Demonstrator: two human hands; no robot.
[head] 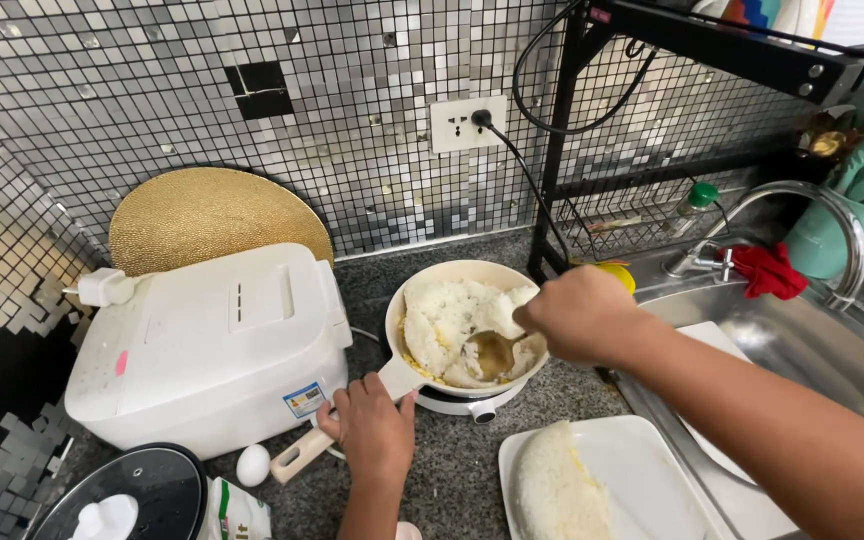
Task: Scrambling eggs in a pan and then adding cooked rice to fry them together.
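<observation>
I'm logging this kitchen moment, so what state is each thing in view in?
Cream frying pan with pale handle: holds white rice, sits on small cooker.
Left hand: grip closed on the pan handle.
Right hand: holds spoon in the rice.
White rice cooker: lid shut.
White wall socket: black plug in.
White egg: whole, on counter.
White square plate: holds a rice slab.

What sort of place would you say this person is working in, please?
Most likely a home kitchen: a steel sink with a curved tap, a white rice cooker on the stone counter, and a pan of rice.
</observation>
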